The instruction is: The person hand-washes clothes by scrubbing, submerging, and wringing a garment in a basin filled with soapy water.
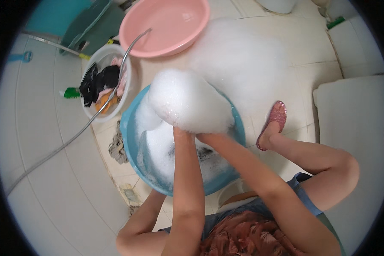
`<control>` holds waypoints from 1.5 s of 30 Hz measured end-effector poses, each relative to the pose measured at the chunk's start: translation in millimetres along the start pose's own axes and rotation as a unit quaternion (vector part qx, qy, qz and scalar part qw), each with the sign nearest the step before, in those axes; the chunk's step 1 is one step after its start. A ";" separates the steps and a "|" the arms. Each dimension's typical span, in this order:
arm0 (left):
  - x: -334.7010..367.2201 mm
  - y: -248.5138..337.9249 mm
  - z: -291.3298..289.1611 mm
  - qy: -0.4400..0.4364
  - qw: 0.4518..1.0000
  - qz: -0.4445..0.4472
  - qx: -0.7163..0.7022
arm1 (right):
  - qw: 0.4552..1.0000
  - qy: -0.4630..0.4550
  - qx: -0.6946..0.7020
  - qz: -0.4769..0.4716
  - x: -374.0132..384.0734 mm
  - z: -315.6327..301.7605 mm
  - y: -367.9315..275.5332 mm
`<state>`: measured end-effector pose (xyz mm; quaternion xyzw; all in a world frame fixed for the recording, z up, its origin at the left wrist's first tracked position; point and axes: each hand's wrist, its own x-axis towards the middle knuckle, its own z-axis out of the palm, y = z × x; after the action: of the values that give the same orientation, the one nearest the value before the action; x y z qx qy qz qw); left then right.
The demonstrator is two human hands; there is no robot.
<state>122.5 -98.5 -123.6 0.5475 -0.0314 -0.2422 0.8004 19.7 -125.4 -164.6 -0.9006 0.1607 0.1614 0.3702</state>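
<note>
A large mound of white soap foam rises over the blue basin in front of me. Both my forearms reach into it side by side. My left hand sinks into the foam at the wrist, and its fingers are covered. Beside it, my right hand also vanishes under the suds, slightly blurred. Whatever either hand holds is hidden. Sudsy water fills the basin, with a dark patch, perhaps cloth, showing through the bubbles near my right wrist.
A pink basin holds water, with a grey hose running to it across a white bucket of clothes. More foam spreads over the tiles. A grey mop head lies left of the basin; my sandaled foot is right.
</note>
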 end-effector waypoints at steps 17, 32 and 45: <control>35.4 75.1 178.1 -0.369 0.750 0.118 0.537 | 0.984 0.001 -0.171 -0.048 -58.0 -298.0 44.9; 46.0 6.0 148.7 -0.317 0.685 0.142 0.640 | 0.899 0.313 -0.076 -0.298 -47.0 -216.7 23.8; -52.4 61.4 -38.2 0.205 0.915 0.192 0.290 | 0.752 0.429 0.494 -0.074 -68.6 -50.5 -52.7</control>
<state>110.1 -26.1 -72.8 0.7768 -0.0402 0.0536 0.6262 -11.5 -114.4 -70.1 -0.5755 0.2926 -0.3724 0.6667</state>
